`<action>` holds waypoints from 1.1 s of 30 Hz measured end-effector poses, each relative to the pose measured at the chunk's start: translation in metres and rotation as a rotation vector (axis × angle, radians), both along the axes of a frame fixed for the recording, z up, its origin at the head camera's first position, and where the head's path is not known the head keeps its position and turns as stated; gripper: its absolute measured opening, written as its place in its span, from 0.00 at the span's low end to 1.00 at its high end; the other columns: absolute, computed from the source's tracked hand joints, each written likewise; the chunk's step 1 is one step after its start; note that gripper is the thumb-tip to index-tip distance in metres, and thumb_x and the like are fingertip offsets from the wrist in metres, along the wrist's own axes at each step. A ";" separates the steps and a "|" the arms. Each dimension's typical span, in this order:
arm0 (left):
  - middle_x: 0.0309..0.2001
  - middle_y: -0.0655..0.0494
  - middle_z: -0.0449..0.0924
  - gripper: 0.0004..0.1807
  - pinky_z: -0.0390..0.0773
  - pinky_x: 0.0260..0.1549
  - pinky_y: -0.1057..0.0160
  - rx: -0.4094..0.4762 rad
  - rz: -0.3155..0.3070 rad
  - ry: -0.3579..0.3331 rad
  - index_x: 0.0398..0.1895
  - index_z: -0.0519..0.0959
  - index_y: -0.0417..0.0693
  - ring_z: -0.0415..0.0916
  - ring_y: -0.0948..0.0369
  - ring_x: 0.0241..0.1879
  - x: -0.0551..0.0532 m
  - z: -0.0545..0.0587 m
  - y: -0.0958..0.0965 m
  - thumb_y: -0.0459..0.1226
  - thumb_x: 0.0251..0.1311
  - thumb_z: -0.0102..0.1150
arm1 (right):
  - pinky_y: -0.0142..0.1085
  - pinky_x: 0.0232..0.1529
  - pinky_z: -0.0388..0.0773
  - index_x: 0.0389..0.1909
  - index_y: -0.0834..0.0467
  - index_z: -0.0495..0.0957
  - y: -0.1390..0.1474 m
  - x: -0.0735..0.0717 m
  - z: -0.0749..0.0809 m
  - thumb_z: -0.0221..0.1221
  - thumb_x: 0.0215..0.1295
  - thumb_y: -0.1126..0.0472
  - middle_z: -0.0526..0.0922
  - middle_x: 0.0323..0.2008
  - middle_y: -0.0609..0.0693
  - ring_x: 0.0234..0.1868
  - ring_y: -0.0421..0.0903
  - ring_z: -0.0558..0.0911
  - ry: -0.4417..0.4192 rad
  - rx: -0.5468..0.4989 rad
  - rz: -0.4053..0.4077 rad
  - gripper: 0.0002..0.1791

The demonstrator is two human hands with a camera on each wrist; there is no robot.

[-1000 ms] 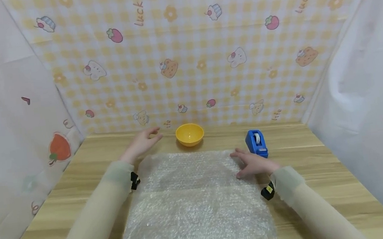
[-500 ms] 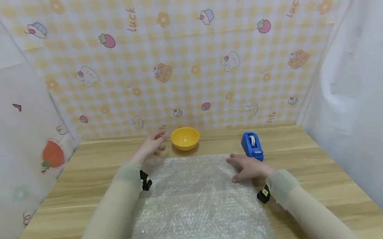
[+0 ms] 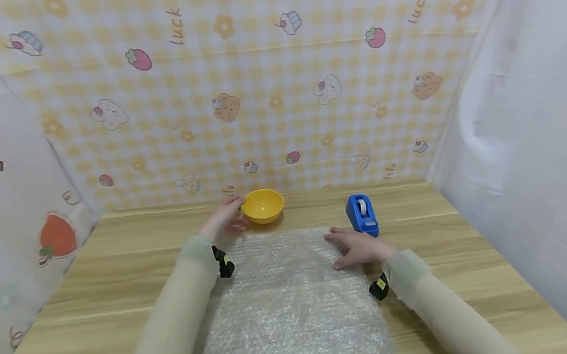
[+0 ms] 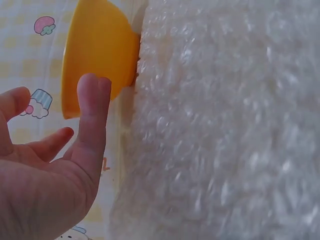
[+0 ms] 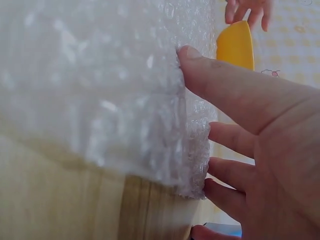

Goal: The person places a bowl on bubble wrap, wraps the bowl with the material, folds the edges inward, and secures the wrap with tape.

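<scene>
A yellow bowl stands upright at the back of the table, just beyond a flat sheet of bubble wrap. My left hand is at the bowl's left side, fingertips right at its rim. In the left wrist view the thumb overlaps the bowl's outer wall, with the fingers spread apart. My right hand rests on the far right corner of the bubble wrap. Its fingertips touch the sheet's edge in the right wrist view, where the fingers are spread and relaxed.
Just behind my right hand stands a blue tape dispenser with a roll of tape in it. A patterned cloth hangs at the table's back edge, and white cloth flanks both sides. The wooden table shows around the sheet.
My left hand has moved right, from beside the sheet's far left corner to the bowl's rim. My right hand stays on the bubble wrap. The head view has shifted slightly.
</scene>
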State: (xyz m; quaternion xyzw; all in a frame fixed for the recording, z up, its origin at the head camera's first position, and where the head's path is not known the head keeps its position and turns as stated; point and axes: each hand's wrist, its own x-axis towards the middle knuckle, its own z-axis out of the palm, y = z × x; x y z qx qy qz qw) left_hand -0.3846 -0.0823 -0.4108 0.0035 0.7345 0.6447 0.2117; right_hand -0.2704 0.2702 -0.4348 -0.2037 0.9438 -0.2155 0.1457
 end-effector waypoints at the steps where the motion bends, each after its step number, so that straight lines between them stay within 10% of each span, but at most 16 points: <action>1: 0.72 0.37 0.52 0.32 0.80 0.44 0.57 0.005 0.002 -0.012 0.76 0.50 0.49 0.72 0.41 0.55 -0.001 -0.001 0.002 0.48 0.74 0.42 | 0.59 0.66 0.55 0.73 0.53 0.60 0.000 0.000 0.000 0.67 0.57 0.46 0.52 0.74 0.58 0.73 0.59 0.52 0.001 -0.003 -0.002 0.44; 17: 0.52 0.41 0.70 0.31 0.83 0.36 0.60 0.126 0.055 -0.126 0.77 0.50 0.50 0.80 0.53 0.36 -0.014 -0.021 0.017 0.45 0.74 0.42 | 0.61 0.66 0.52 0.72 0.53 0.61 -0.001 -0.003 -0.001 0.67 0.56 0.44 0.53 0.74 0.57 0.73 0.58 0.52 0.006 0.009 -0.008 0.44; 33: 0.63 0.32 0.64 0.29 0.83 0.35 0.58 0.209 0.074 -0.106 0.77 0.48 0.47 0.79 0.54 0.30 -0.020 -0.032 0.020 0.36 0.75 0.35 | 0.66 0.64 0.48 0.72 0.53 0.62 0.000 -0.003 -0.003 0.67 0.55 0.42 0.53 0.74 0.56 0.73 0.59 0.53 0.019 0.006 -0.017 0.46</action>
